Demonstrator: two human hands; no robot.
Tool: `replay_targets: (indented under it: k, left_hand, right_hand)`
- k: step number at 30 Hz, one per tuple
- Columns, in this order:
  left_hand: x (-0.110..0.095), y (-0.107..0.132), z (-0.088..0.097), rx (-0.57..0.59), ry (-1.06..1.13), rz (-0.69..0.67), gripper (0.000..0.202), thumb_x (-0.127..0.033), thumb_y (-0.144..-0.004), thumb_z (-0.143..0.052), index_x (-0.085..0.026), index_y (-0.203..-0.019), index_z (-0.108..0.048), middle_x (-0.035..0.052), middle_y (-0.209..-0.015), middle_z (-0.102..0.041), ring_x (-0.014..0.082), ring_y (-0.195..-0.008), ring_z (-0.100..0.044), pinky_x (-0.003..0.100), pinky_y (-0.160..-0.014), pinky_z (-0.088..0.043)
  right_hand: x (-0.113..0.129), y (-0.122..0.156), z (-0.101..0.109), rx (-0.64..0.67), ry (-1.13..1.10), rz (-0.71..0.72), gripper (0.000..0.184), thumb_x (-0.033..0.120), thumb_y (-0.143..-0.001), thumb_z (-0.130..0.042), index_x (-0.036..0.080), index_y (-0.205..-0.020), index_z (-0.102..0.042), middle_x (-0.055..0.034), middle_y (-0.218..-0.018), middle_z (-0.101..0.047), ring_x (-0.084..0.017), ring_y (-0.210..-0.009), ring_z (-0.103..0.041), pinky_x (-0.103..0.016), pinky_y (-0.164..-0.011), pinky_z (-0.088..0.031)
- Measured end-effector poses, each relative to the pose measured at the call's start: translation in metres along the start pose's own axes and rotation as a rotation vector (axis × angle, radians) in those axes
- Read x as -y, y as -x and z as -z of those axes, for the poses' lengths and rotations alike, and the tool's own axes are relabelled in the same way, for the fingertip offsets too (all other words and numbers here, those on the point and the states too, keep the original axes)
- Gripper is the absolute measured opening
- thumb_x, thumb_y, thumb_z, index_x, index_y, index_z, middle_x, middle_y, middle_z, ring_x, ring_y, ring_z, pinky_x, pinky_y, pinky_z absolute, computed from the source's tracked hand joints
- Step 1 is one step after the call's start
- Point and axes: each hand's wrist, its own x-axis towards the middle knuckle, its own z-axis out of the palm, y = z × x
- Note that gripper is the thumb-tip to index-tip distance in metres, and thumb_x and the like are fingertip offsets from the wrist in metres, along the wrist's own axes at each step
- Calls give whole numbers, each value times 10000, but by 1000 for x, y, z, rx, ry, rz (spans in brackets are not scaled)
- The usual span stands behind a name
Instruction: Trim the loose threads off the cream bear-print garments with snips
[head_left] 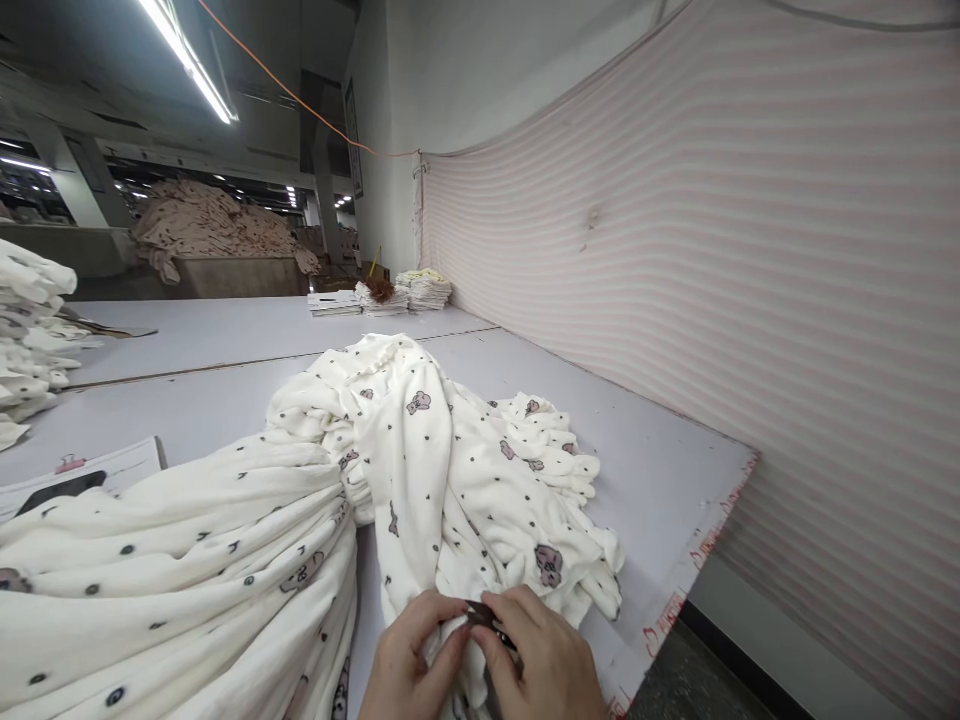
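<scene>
White fleece-like garment fabric (480,470), printed with small bears and dark dots, lies bunched on the table in front of me. At its near edge, my left hand (416,655) is closed, pinching a bit of this fabric between thumb and fingers. My right hand (544,655) is closed around small dark thread snips (486,617), whose tip meets the left fingertips at the cloth. The snips' handle is mostly hidden by the right fingers. To the left, a large gathered heap of the same printed fabric (187,570) spreads toward me.
The pale table (645,440) ends at a taped edge on the right, beside a hanging striped cloth (712,220). Stacked folded pieces (424,290) stand at the back. A dark phone (64,490) and clipped papers (142,460) lie left, near another white pile (30,340).
</scene>
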Motion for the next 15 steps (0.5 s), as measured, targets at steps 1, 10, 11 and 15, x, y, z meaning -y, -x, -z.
replay_targets:
  k: [1,10,11,15]
  left_hand:
    - [-1,0,0,-13,-5,-1,140,-306,-870,-581,-221,-896,-688,33,-845,-742,188,-797,-696,239,-720,-551]
    - [-5,1,-5,-83,90,226,210,-413,-808,-625,-211,-803,-684,9,-745,-696,194,-746,-647,233,-689,-512]
    - [-4,1,-6,-68,152,280,231,-432,-789,-646,-203,-775,-674,4,-722,-683,189,-731,-635,231,-683,-502]
    - [5,-1,-5,-4,535,500,389,-536,-695,-707,-172,-829,-671,32,-789,-700,204,-761,-637,263,-696,-500]
  right_hand:
    - [0,-1,0,4,-11,-8,208,274,-909,-471,259,-1027,-641,-34,-862,-675,-229,-743,-662,-296,-633,-468]
    - [5,4,2,-48,-197,-177,251,287,-835,-571,293,-1085,-602,-24,-933,-667,-214,-780,-672,-268,-636,-495]
    - [7,3,1,-63,-258,-184,310,266,-796,-605,290,-1104,-580,-22,-950,-657,-211,-802,-667,-265,-660,-502]
    - [10,-7,-6,-63,-457,-110,161,215,-787,-617,246,-942,-590,-14,-904,-619,-174,-787,-641,-241,-682,-496]
